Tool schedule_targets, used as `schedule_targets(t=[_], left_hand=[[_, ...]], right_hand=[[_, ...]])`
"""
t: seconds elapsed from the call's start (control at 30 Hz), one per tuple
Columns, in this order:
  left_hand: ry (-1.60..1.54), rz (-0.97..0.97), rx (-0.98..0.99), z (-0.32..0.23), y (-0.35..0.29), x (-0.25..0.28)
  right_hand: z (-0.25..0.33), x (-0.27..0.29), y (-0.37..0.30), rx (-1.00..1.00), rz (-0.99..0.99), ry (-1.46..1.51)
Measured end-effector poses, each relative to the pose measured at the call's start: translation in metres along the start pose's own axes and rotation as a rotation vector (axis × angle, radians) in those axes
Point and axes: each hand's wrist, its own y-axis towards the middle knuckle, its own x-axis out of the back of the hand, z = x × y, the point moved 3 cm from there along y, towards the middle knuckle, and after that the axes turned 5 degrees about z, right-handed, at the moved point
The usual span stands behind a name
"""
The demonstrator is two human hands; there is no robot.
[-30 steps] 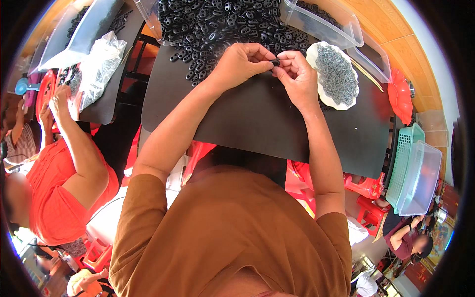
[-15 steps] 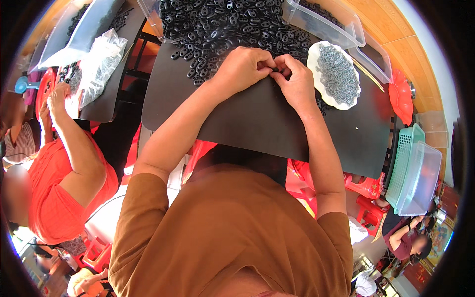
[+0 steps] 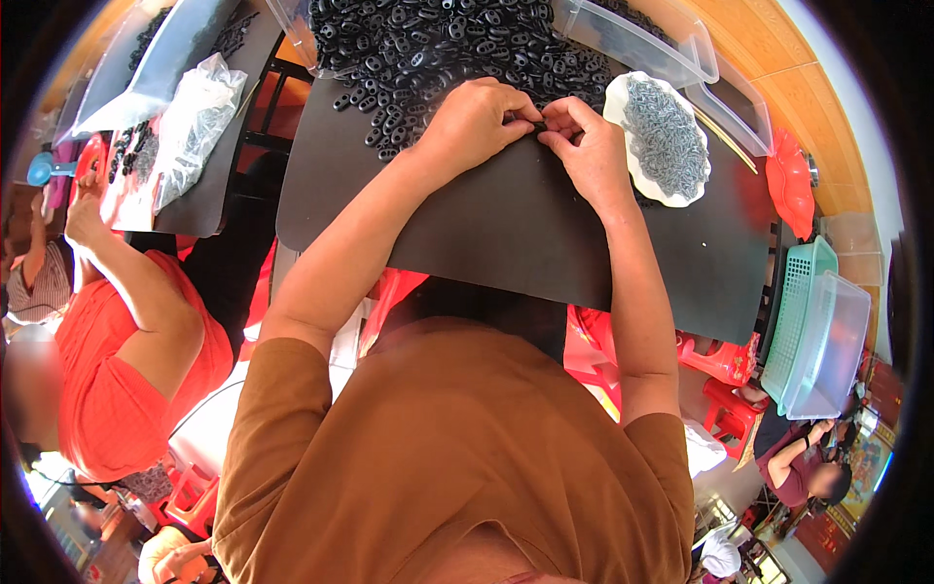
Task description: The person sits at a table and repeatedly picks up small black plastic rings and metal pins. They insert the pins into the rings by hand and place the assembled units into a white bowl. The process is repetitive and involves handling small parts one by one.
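Note:
Both hands meet over the dark table (image 3: 486,238), just in front of a large heap of small black oval plastic pieces with two holes (image 3: 438,49). My left hand (image 3: 479,122) is closed in a pinch at the fingertips. Opposite it, my right hand (image 3: 587,146) pinches too, thumb against fingers. Between their tips shows a bit of a small black piece (image 3: 541,127), mostly hidden by the fingers. Right of my right hand stands a white scalloped dish (image 3: 623,92) filled with small grey metallic pins or screws (image 3: 666,136).
Clear plastic bins (image 3: 642,39) lie behind the heap. At the right are a red scalloped dish (image 3: 790,183) and a green basket (image 3: 793,311). A person in red (image 3: 126,341) works at a neighbouring table on the left, beside a clear plastic bag (image 3: 199,127).
My hands have shifted slightly, the right one a little to the right, both still pinching. The person at left has drawn a hand a bit leftward.

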Motion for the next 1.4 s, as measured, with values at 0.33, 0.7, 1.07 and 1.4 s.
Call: schedule_targets(t=[0.33, 0.7, 1.07, 1.4], left_hand=[[0.014, 0.023, 0.007, 0.002, 0.001, 0.001], [-0.038, 0.032, 0.041, 0.004, 0.002, 0.000], [0.038, 0.047, -0.014, -0.003, 0.000, 0.004], [0.012, 0.082, 0.061, -0.006, -0.001, 0.007]], right_hand=[[0.000, -0.001, 0.001, 0.066, -0.047, -0.029], [-0.006, -0.008, 0.003, 0.158, -0.101, 0.010], [0.000, -0.006, -0.002, 0.033, -0.009, -0.008], [0.009, 0.000, -0.005, 0.087, 0.028, -0.213]])
